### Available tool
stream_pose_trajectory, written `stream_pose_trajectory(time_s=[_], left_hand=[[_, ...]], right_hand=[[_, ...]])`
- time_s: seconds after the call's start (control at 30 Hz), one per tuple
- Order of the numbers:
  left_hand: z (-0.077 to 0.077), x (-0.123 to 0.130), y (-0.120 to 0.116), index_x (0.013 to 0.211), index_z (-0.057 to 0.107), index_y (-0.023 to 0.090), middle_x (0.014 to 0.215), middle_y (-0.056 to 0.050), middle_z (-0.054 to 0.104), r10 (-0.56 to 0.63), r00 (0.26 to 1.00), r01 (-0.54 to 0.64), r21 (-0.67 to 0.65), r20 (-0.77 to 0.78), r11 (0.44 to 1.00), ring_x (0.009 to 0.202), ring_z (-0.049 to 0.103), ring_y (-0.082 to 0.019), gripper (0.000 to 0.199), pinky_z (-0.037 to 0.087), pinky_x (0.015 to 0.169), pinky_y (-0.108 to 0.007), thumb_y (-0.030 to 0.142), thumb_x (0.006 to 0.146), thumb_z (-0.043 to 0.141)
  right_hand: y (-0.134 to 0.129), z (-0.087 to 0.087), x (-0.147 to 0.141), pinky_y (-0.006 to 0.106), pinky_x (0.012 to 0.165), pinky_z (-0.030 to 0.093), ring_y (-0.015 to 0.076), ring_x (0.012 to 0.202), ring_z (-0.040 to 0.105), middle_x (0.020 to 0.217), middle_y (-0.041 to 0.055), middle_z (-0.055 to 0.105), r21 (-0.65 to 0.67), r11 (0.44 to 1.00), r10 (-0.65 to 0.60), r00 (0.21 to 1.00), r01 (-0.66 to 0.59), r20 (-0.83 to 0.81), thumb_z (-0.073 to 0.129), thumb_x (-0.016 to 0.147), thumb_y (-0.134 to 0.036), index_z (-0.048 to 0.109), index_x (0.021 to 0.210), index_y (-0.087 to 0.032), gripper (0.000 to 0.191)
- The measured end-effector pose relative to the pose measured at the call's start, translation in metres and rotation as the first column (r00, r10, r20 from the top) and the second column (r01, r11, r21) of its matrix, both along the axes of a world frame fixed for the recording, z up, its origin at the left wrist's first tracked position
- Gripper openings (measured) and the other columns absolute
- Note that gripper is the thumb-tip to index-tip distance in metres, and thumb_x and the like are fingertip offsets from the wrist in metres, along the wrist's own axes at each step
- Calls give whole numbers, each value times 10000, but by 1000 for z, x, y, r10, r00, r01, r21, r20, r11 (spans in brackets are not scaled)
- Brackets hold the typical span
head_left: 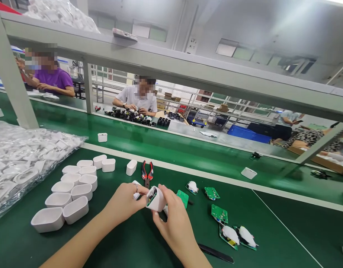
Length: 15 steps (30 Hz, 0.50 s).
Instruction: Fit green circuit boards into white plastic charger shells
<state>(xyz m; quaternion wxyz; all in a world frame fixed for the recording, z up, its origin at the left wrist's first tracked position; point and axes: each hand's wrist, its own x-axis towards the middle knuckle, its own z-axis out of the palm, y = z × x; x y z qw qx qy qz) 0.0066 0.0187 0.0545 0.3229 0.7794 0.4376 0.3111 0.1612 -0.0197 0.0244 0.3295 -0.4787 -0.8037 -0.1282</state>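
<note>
White oval plastic housing (159,202), green circuit board (151,201) inside, sits just nearside of red-and-black pliers (147,173). Right hand (175,214) grips it, open end toward left hand (127,204); left fingertips at rim, pinch unclear.

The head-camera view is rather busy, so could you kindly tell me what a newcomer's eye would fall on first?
Probably the rounded white plastic housing at the centre, gripped by the right hand, with a green circuit board showing in its open end and the left hand beside it. Next would come the red-and-black pliers just beyond, then the cluster of open white plastic cups to the left.
</note>
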Motion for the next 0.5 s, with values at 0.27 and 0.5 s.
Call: stream_pose_trajectory(time_s=[0.27, 0.5], left_hand=[[-7, 0, 5, 627, 600, 189, 645, -7, 636, 49, 982, 1, 263, -184, 965, 621, 528, -157, 222, 296, 621, -266, 177, 702, 391], [-8, -2, 9, 579, 557, 167, 616, -14, 624, 27, 977, 40, 307, -211, 951, 627, 512, -146, 268, 244, 590, -286, 189, 756, 357]], right_hand=[[-1, 4, 0, 353, 718, 441, 212, 937, 499, 1064, 99, 526, 19, 1000, -15, 999, 14, 52, 414, 711, -107, 239, 1216, -154, 537], [8, 10, 4, 360, 714, 428, 204, 898, 522, 1050, 105, 544, 0, 999, 32, 993, -32, 115, 409, 716, -113, 237, 1203, -154, 519]])
